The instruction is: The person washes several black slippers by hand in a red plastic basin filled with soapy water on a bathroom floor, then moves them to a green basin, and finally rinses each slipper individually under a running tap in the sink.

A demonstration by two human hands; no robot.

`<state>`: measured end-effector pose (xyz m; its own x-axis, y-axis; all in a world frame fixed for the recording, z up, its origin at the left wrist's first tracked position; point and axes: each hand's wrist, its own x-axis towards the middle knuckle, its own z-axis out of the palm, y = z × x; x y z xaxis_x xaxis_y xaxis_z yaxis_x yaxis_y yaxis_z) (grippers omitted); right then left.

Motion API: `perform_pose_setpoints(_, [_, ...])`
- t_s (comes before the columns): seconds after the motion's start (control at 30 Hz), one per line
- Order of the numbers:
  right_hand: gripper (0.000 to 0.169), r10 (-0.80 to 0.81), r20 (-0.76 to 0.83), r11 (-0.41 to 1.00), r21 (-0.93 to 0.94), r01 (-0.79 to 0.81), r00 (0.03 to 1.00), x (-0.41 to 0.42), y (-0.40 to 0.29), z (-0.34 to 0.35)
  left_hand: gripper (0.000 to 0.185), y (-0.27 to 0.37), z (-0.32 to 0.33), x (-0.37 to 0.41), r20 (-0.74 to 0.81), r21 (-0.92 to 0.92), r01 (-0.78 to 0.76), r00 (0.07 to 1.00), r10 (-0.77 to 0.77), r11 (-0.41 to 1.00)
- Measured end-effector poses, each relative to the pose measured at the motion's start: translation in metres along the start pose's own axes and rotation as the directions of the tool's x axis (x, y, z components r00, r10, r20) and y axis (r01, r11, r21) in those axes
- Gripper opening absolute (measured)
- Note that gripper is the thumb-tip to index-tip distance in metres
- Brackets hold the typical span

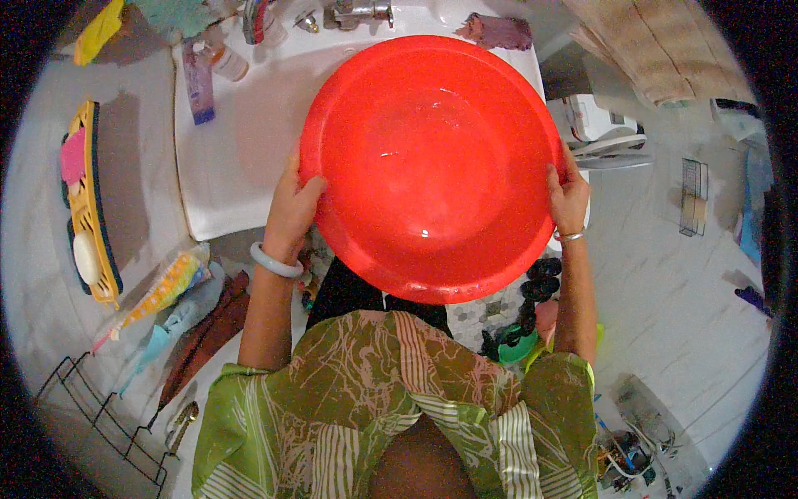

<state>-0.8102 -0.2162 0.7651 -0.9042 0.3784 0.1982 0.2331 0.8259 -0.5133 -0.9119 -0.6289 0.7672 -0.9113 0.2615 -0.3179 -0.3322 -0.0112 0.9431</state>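
Observation:
A round red plastic basin (436, 168) is held up before me, over the right part of a white sink (249, 143). My left hand (294, 206) grips its rim on the left, thumb on the inner side. On the opposite side my right hand (568, 194) has hold of the rim in the same way. Shiny spots inside the basin look like wetness; whether it holds water I cannot tell. Much of the sink bowl is hidden under it. A chrome faucet (358, 14) shows beyond the basin's far edge.
On the sink's ledge are a purple tube (198, 81), a pump bottle (225, 61) and a dark cloth (499, 31). A yellow wall rack (93, 206) holds a white soap bar (86, 259). Cloths (206, 343) hang at left; a beige towel (654, 50) hangs at upper right.

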Motion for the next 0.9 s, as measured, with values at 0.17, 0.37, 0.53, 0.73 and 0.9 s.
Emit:
perform_pose_setpoints(0.17, [0.051, 0.047, -0.038, 0.997, 0.059, -0.044, 0.998, -0.006, -0.012, 0.000, 0.063, 0.004, 0.002, 0.003, -0.029, 0.024, -0.008, 1.000, 0.009, 1.000])
perform_pose_setpoints(0.37, [0.047, -0.036, -0.180, 0.984, 0.166, 0.066, 0.983, -0.005, -0.011, 0.002, 0.060, 0.008, 0.005, 0.012, -0.028, 0.200, -0.013, 0.999, 0.019, 0.980])
perform_pose_setpoints(0.53, [0.047, 0.137, -0.112, 0.978, 0.174, -0.117, 0.984, -0.015, -0.014, -0.009, 0.057, 0.006, 0.017, 0.023, -0.019, 0.281, -0.044, 0.999, 0.051, 0.959])
perform_pose_setpoints(0.73, [0.047, 0.220, -0.140, 0.945, 0.275, -0.176, 0.965, -0.027, 0.010, -0.002, 0.054, 0.006, 0.033, 0.045, 0.051, 0.315, -0.065, 0.997, 0.052, 0.947])
perform_pose_setpoints(0.9, [0.047, 0.221, -0.193, 0.965, 0.182, -0.186, 0.956, -0.036, 0.015, -0.004, 0.052, -0.010, 0.034, 0.063, 0.091, 0.270, -0.055, 0.995, 0.031, 0.961])
